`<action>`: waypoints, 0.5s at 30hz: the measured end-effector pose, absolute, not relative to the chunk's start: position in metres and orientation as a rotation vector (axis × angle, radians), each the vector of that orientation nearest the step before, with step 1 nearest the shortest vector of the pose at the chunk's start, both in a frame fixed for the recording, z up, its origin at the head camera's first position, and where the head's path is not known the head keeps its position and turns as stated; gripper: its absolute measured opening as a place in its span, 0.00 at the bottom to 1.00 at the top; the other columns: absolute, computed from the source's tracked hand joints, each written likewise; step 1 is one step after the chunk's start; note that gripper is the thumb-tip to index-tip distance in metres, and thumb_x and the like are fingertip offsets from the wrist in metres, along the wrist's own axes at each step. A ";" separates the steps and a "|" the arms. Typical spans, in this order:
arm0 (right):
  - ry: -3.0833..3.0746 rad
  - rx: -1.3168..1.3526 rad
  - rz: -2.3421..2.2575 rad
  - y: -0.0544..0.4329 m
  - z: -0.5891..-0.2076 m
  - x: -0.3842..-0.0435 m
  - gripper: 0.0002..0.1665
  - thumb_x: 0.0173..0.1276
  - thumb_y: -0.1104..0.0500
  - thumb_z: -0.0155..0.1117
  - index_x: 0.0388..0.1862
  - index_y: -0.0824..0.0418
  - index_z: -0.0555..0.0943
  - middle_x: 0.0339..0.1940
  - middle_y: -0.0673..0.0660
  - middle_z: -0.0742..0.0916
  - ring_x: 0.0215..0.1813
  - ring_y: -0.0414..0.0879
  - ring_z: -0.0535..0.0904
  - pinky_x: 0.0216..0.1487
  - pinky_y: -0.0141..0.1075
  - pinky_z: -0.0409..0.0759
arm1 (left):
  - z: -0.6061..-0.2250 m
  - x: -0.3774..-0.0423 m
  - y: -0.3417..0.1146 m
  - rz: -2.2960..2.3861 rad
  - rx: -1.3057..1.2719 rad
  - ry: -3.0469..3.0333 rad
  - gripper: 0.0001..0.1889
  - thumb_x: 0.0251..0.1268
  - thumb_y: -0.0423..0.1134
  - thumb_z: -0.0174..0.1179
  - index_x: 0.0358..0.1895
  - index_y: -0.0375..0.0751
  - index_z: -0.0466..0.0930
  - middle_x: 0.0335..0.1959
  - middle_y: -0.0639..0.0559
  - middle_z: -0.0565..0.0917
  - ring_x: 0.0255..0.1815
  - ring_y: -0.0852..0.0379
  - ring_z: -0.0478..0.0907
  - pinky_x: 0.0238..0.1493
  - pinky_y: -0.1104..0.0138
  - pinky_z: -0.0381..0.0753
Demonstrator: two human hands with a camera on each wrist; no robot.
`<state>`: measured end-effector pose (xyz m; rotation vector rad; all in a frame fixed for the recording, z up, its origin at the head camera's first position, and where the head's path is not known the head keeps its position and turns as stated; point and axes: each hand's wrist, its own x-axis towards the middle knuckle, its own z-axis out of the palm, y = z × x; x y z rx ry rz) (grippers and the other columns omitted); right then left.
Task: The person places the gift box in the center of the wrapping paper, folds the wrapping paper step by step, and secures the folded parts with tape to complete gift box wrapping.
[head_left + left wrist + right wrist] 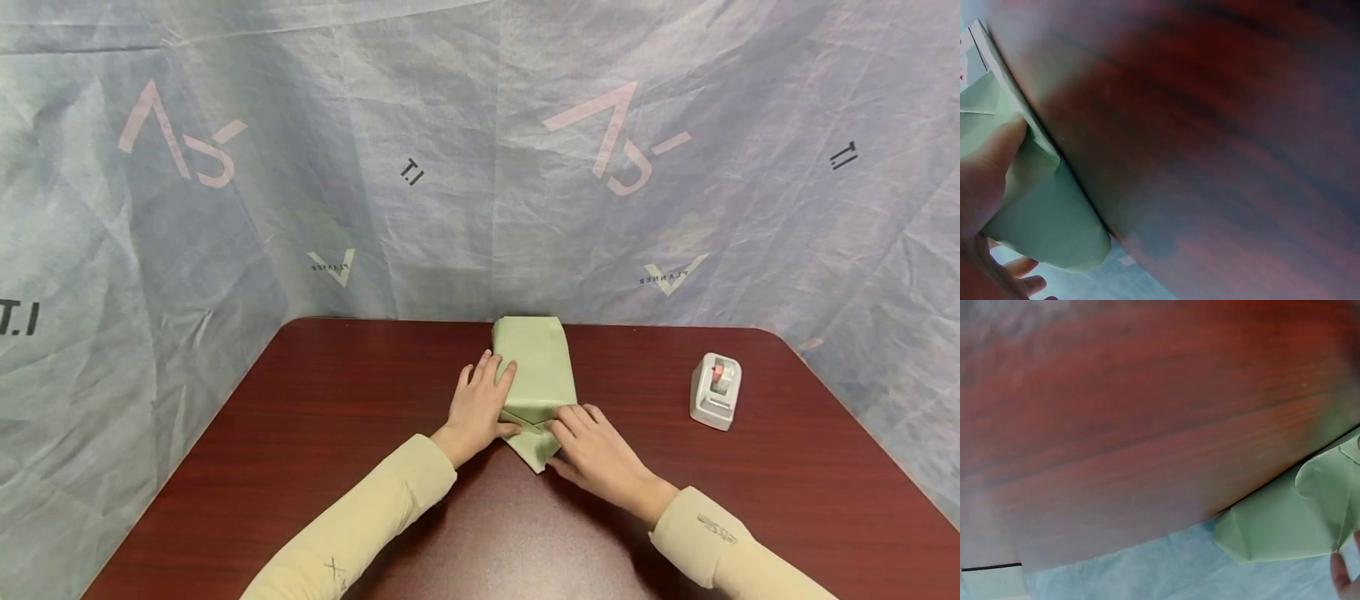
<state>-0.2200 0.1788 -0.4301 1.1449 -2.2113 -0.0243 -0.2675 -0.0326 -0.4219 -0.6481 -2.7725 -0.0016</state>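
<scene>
A box-shaped package (534, 358) wrapped in pale green paper lies near the table's far edge in the head view. Its near end carries a pointed paper flap (538, 452) that sticks out toward the viewer. My left hand (478, 406) rests on the package's left side, fingers spread and fairly straight. Its thumb (1007, 144) presses the folded paper at the near end. At the near right corner, my right hand (596, 450) has bent fingers on the paper, with the thumb by the flap's edge. Only its fingertips (1340, 575) show in the right wrist view.
A white tape dispenser (716, 392) stands on the right of the dark red wooden table (360, 383). Behind the table and along both sides hangs a grey printed sheet (450, 167).
</scene>
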 end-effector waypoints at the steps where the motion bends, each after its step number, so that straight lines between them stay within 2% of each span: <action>1: -2.213 1.120 -0.024 0.179 -0.430 -0.221 0.34 0.44 0.46 0.73 0.46 0.63 0.74 0.46 0.57 0.76 0.48 0.52 0.72 0.49 0.44 0.68 | -0.422 -0.268 -0.033 0.000 -0.647 -2.774 0.54 0.39 0.67 0.65 0.70 0.47 0.53 0.68 0.42 0.58 0.73 0.45 0.49 0.65 0.52 0.58; 6: -2.294 1.041 0.017 0.177 -0.432 -0.226 0.52 0.41 0.38 0.72 0.59 0.66 0.67 0.60 0.64 0.71 0.59 0.59 0.67 0.57 0.52 0.64 | -0.422 -0.268 -0.032 0.020 -0.640 -2.776 0.54 0.39 0.67 0.64 0.70 0.47 0.52 0.68 0.42 0.58 0.73 0.45 0.49 0.65 0.53 0.58; 12: -2.436 0.997 0.041 0.173 -0.434 -0.224 0.58 0.45 0.29 0.64 0.66 0.64 0.61 0.67 0.63 0.66 0.65 0.59 0.62 0.61 0.55 0.60 | -0.423 -0.267 -0.032 0.016 -0.643 -2.768 0.54 0.39 0.67 0.64 0.70 0.47 0.53 0.68 0.42 0.58 0.72 0.44 0.50 0.65 0.52 0.58; 15: -2.464 0.983 0.003 0.172 -0.436 -0.223 0.61 0.44 0.27 0.62 0.68 0.64 0.59 0.68 0.62 0.65 0.66 0.59 0.61 0.63 0.56 0.59 | -0.424 -0.268 -0.032 0.006 -0.643 -2.760 0.54 0.38 0.67 0.65 0.70 0.46 0.53 0.68 0.42 0.58 0.72 0.44 0.50 0.65 0.52 0.58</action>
